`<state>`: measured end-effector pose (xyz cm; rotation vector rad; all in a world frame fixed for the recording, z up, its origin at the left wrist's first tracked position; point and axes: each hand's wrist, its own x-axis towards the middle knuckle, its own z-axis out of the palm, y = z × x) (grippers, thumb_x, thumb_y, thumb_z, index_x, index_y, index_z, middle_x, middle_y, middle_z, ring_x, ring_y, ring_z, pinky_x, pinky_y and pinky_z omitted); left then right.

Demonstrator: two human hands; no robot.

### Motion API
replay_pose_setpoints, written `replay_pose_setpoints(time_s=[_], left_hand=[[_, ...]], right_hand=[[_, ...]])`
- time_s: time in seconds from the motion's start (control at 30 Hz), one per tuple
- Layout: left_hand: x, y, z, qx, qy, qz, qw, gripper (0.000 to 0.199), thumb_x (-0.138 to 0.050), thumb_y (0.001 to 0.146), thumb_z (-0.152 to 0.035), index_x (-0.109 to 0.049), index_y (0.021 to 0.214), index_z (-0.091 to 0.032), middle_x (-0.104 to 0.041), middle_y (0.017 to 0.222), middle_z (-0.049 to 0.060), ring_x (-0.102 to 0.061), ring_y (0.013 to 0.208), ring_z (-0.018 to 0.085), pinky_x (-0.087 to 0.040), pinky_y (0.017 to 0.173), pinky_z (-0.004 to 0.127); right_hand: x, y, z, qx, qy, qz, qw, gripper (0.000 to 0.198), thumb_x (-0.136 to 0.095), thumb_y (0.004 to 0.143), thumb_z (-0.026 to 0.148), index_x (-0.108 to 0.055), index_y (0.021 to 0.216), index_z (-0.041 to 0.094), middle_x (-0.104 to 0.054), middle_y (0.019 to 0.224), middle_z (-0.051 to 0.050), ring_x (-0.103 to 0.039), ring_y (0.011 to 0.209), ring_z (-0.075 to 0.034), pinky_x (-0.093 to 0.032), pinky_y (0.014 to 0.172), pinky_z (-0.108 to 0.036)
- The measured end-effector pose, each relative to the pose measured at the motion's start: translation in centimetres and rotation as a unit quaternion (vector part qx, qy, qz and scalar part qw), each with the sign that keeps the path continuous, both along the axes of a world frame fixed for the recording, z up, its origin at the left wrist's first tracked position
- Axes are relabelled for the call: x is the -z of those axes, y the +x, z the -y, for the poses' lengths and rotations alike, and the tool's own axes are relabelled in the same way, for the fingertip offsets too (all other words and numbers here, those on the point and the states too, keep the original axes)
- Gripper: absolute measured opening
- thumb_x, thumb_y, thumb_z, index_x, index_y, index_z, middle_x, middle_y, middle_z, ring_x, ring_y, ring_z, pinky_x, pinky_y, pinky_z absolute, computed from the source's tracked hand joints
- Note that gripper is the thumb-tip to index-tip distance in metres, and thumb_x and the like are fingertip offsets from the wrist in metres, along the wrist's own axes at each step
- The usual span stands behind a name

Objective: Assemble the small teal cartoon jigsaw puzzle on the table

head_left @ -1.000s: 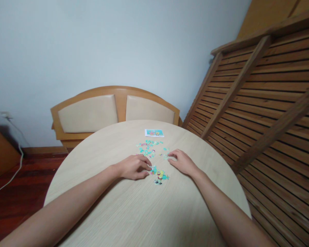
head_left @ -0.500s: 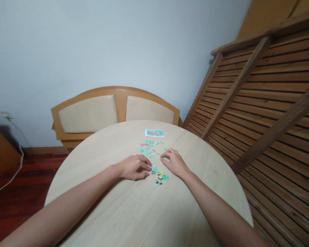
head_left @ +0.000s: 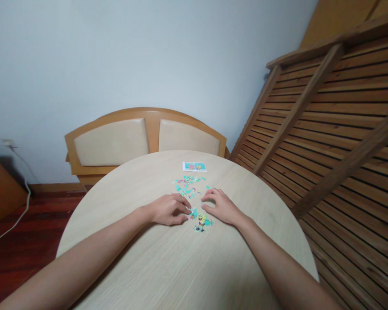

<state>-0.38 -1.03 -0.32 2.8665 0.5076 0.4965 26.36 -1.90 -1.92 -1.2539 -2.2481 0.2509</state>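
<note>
Jigsaw section (head_left: pixel 201 218), partly joined, lies on the round wood-grain table (head_left: pixel 142 267) between the two hands, and on my feed I can make out a yellow SpongeBob figure with dark shoes and turquoise patches on either side. The left hand (head_left: pixel 188 213) rests at its left edge with thumb and fingers apart; the fingertips overlap the outermost pieces, so I can't judge whether they press on them or merely touch, and the curled fingers behind are hidden from me. The right hand (head_left: pixel 203 203) is above and to the right of the section, thumb and forefinger close to each other, and I cannot tell whether a piece is pinched there, since the tips blur into a pale speck. Beyond the hands I see loose puzzle pieces (head_left: pixel 186 186), turquoise with some pink and yellow, too small for me to read their shapes or count. A printed picture card (head_left: pixel 194 166) lies past them near the far rim, its figures tiny. Both forearms run off the bottom of my view, and the near edge of the table is cut off too. Behind it, the table hides the lower part of a padded headboard (head_left: pixel 153 131); to the right, a slatted wooden panel (head_left: pixel 326 133) leaves the frame.
</note>
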Motion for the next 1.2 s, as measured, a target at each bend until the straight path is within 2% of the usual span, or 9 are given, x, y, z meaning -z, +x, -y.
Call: replay_pose_setpoints(time_s=[0.33,0.47,0.57,0.7,0.83,0.93,1.1,1.2], left_hand=[[-0.1,0.1,0.1,0.001,-0.006,-0.003,1.000,0.026,-0.058,0.090,-0.033,-0.072,0.111,-0.024,-0.069,0.115,0.007,-0.066,0.102,0.021,-0.050,0.093,0.031],[0.0,0.0,0.0,0.001,-0.002,-0.002,1.000,0.027,-0.058,0.091,-0.034,-0.072,0.112,-0.024,-0.069,0.115,0.007,-0.066,0.102,0.021,-0.050,0.094,0.031],[0.0,0.0,0.0,0.000,-0.003,0.000,1.000,0.027,-0.058,0.091,-0.034,-0.072,0.111,-0.024,-0.070,0.115,0.007,-0.066,0.102,0.021,-0.050,0.094,0.031],[0.0,0.0,0.1,-0.003,-0.005,0.001,1.000,0.026,-0.060,0.090,-0.033,-0.073,0.111,-0.024,-0.069,0.115,0.007,-0.066,0.102,0.021,-0.050,0.094,0.031],[0.0,0.0,0.0,-0.008,-0.003,-0.009,1.000,0.027,-0.060,0.089,-0.032,-0.072,0.112,-0.024,-0.069,0.116,0.006,-0.066,0.102,0.022,-0.050,0.093,0.031],[0.0,0.0,0.0,-0.007,-0.003,-0.010,1.000,0.028,-0.059,0.089,-0.033,-0.072,0.112,-0.024,-0.069,0.116,0.006,-0.066,0.103,0.022,-0.049,0.094,0.032],[0.0,0.0,0.0,-0.005,-0.001,-0.012,1.000,0.026,-0.059,0.086,-0.025,-0.073,0.108,-0.024,-0.069,0.114,0.006,-0.065,0.102,0.022,-0.050,0.094,0.031],[0.0,0.0,0.0,-0.005,0.001,-0.012,1.000,0.027,-0.058,0.084,-0.021,-0.073,0.106,-0.023,-0.070,0.114,0.005,-0.065,0.102,0.022,-0.050,0.094,0.031]], right_hand=[[0.6,0.3,-0.5,-0.007,-0.036,-0.016,0.999,0.015,-0.070,0.082,0.026,-0.071,0.096,0.021,-0.064,0.110,-0.007,-0.057,0.108,-0.023,-0.041,0.099,-0.040],[0.3,0.2,-0.2,-0.018,-0.005,0.006,1.000,0.012,-0.070,0.083,0.026,-0.071,0.094,0.022,-0.066,0.110,-0.007,-0.056,0.109,-0.024,-0.041,0.098,-0.040],[-0.6,-0.2,0.2,-0.029,0.032,0.048,0.998,0.008,-0.065,0.088,0.027,-0.071,0.091,0.023,-0.069,0.100,-0.006,-0.057,0.103,-0.023,-0.040,0.094,-0.039],[-1.4,-1.0,0.6,-0.019,0.069,0.088,0.994,0.015,-0.058,0.092,0.024,-0.071,0.086,0.021,-0.071,0.092,-0.006,-0.059,0.097,-0.022,-0.040,0.088,-0.037],[-1.8,-1.6,1.0,-0.021,0.077,0.096,0.992,0.016,-0.056,0.094,0.024,-0.070,0.087,0.020,-0.071,0.090,-0.006,-0.060,0.094,-0.022,-0.039,0.086,-0.036],[-2.4,-2.0,1.6,-0.052,0.075,0.087,0.992,0.015,-0.057,0.094,0.026,-0.070,0.088,0.021,-0.071,0.087,-0.005,-0.061,0.091,-0.021,-0.040,0.085,-0.035],[-3.1,-3.2,2.9,-0.143,0.054,0.090,0.984,0.013,-0.059,0.091,0.025,-0.070,0.084,0.021,-0.071,0.082,-0.004,-0.063,0.084,-0.019,-0.041,0.082,-0.032],[-2.9,-3.7,3.3,-0.161,0.057,0.096,0.981,0.014,-0.059,0.089,0.022,-0.070,0.079,0.021,-0.070,0.077,-0.003,-0.062,0.078,-0.018,-0.042,0.079,-0.030]])
